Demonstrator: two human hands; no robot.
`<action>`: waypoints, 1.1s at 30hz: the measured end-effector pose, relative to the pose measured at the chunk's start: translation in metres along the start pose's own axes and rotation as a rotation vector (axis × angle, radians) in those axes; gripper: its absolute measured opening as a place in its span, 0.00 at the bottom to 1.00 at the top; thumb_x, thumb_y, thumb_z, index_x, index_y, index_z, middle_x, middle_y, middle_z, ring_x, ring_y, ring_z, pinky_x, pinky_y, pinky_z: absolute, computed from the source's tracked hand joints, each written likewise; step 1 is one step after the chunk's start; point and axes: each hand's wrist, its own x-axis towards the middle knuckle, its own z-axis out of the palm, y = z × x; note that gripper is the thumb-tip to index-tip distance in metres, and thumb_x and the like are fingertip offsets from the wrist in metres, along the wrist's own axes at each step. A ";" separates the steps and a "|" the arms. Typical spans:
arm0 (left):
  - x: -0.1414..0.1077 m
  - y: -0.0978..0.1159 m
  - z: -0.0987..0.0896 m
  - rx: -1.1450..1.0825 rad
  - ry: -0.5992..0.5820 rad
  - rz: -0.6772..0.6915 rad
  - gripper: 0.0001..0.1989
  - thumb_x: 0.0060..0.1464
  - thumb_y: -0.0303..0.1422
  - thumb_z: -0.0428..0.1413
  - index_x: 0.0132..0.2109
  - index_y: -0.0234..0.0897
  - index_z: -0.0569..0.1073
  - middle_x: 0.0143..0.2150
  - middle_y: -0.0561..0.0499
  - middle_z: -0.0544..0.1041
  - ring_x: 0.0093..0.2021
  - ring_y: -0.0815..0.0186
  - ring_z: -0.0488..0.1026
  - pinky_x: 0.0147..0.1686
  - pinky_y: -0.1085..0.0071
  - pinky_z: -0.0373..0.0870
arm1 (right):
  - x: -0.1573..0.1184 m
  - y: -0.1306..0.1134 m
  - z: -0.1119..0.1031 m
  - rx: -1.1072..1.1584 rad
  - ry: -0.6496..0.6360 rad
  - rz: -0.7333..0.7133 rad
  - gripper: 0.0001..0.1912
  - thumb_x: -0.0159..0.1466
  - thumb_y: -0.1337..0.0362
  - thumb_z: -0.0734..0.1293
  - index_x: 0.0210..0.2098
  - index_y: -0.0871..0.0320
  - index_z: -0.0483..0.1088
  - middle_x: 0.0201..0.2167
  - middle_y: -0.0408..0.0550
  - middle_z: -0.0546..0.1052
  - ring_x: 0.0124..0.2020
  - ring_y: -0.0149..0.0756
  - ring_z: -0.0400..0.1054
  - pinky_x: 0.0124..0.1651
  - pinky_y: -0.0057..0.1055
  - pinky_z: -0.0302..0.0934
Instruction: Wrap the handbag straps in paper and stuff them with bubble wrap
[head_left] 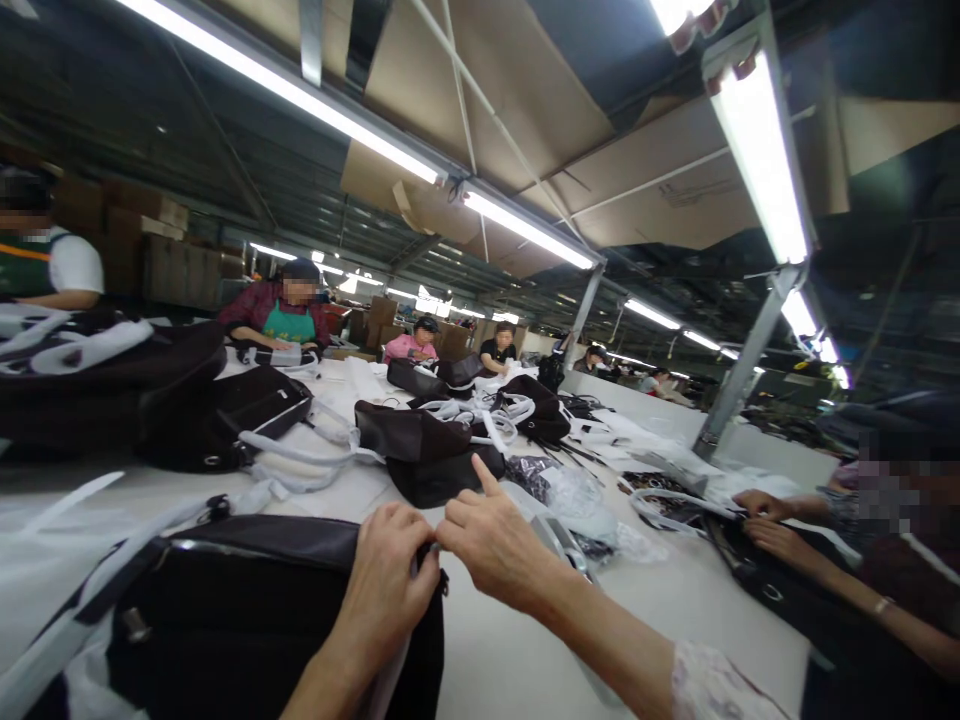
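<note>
A black handbag (247,610) lies in front of me on the white table. Its strap is wrapped in white padding, and a metal fitting shows on its side. My left hand (391,568) is closed on the bag's top right edge, thumb in front and fingers behind. Meeting it at that corner, my right hand (499,550) pinches with thumb and bent fingers while its index finger points up. Whatever small part sits between the right fingertips is hidden.
More black bags (420,440) with white-wrapped straps fill the table (495,650) ahead and left. Clear plastic wrapping (577,500) lies beyond my right hand. At right, a co-worker's hands (772,520) hold another dark bag. Several people sit farther back. A metal post (742,370) rises at right.
</note>
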 end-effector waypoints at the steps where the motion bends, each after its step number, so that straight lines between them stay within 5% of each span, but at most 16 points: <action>1: 0.001 0.001 0.001 0.029 0.015 0.005 0.06 0.55 0.25 0.52 0.31 0.37 0.71 0.39 0.47 0.74 0.45 0.55 0.67 0.48 0.56 0.62 | 0.000 0.000 0.002 0.001 0.007 -0.001 0.12 0.64 0.75 0.59 0.34 0.56 0.72 0.31 0.45 0.75 0.35 0.38 0.67 0.71 0.60 0.34; 7: 0.001 -0.002 0.011 0.168 -0.001 -0.025 0.09 0.58 0.28 0.49 0.34 0.38 0.73 0.41 0.46 0.75 0.45 0.53 0.69 0.46 0.55 0.62 | -0.004 0.010 0.000 0.171 -0.060 0.032 0.10 0.69 0.70 0.61 0.40 0.55 0.74 0.37 0.45 0.78 0.41 0.39 0.71 0.71 0.60 0.34; 11: 0.001 -0.010 0.012 0.126 -0.006 -0.044 0.10 0.57 0.31 0.47 0.34 0.39 0.73 0.41 0.47 0.75 0.43 0.54 0.70 0.44 0.57 0.62 | -0.042 0.055 -0.018 0.496 -0.050 0.465 0.14 0.71 0.64 0.63 0.55 0.50 0.70 0.56 0.46 0.75 0.57 0.36 0.67 0.66 0.41 0.50; 13: 0.002 -0.014 0.011 0.110 0.011 -0.050 0.11 0.57 0.32 0.47 0.34 0.39 0.74 0.41 0.47 0.75 0.43 0.54 0.71 0.44 0.57 0.63 | -0.078 0.081 -0.021 0.485 -0.085 0.711 0.14 0.73 0.65 0.57 0.49 0.57 0.73 0.50 0.51 0.78 0.52 0.39 0.69 0.57 0.38 0.60; 16: 0.004 -0.019 0.009 0.107 0.020 -0.043 0.12 0.56 0.35 0.47 0.33 0.40 0.75 0.41 0.48 0.76 0.42 0.55 0.72 0.43 0.58 0.63 | -0.138 0.099 -0.007 0.511 -0.299 0.969 0.12 0.70 0.64 0.64 0.32 0.61 0.74 0.32 0.47 0.78 0.36 0.37 0.73 0.44 0.38 0.67; 20: 0.006 -0.020 0.009 0.125 0.012 -0.036 0.14 0.55 0.36 0.46 0.33 0.41 0.75 0.40 0.48 0.76 0.41 0.55 0.72 0.42 0.59 0.64 | -0.188 0.091 0.030 0.649 -0.463 1.201 0.11 0.69 0.58 0.67 0.39 0.61 0.73 0.36 0.44 0.77 0.33 0.33 0.73 0.38 0.35 0.71; 25: 0.007 -0.017 0.007 0.128 -0.002 -0.053 0.15 0.54 0.38 0.46 0.33 0.42 0.76 0.42 0.47 0.77 0.42 0.54 0.73 0.42 0.58 0.65 | -0.184 0.085 0.060 0.788 -0.483 1.407 0.13 0.70 0.57 0.66 0.47 0.61 0.72 0.43 0.48 0.77 0.39 0.36 0.74 0.41 0.38 0.72; 33: 0.006 -0.015 0.004 0.136 -0.006 -0.042 0.14 0.55 0.37 0.46 0.33 0.42 0.76 0.41 0.47 0.77 0.42 0.53 0.74 0.43 0.57 0.65 | -0.172 0.095 0.056 0.880 -0.635 1.580 0.15 0.69 0.59 0.67 0.52 0.60 0.70 0.50 0.51 0.75 0.45 0.40 0.73 0.46 0.42 0.72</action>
